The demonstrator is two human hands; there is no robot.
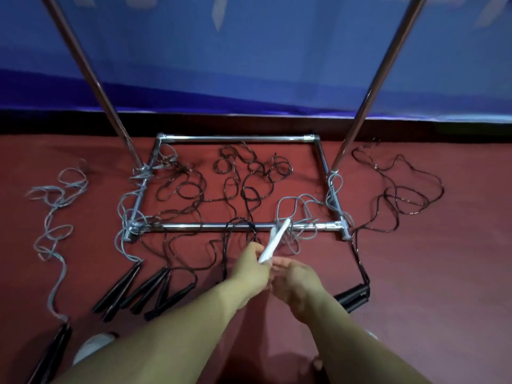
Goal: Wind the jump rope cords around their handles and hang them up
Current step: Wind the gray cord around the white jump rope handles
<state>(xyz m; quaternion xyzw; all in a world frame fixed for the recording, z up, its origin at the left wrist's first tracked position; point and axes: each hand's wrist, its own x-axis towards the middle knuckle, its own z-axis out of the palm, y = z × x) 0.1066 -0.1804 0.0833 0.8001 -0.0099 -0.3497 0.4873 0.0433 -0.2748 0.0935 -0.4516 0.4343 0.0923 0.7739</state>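
Head view: both hands meet low in the centre of the frame, above a red floor [415, 273]. The left hand [250, 268] grips the near end of a pair of white handles [274, 242], fingers curled round them; the handles point up and away, their far tips over the near bar of a chrome rack base [210, 226]. The right hand [293, 278] sits just beside the left, palm turned up, fingers loosely curled under the handle ends; whether it pinches anything I cannot tell, motion blur hides it. A grey cord [300, 206] runs from the far tips of the white handles, loops across the near bar and tangles round the right side rail of the rack base. Inside the rectangular base lies a mass of loose black cords [243, 187], uncoiled, overlapping each other. Two slanted rack poles [91, 73] rise from the side rails toward the top corners. Left of the hands, several black handles [144, 292] lie on the floor side by side, cords trailing toward the base. Far left, another grey cord [55, 206] lies in loose loops, ending at a black handle pair [52, 353] at the bottom-left edge. Right of the base, one more black cord [399, 195] sprawls and leads down to a black handle pair [353, 297] near the right forearm. A blue wall [249, 51] stands behind the rack. A white shoe [92, 346] shows bottom left.
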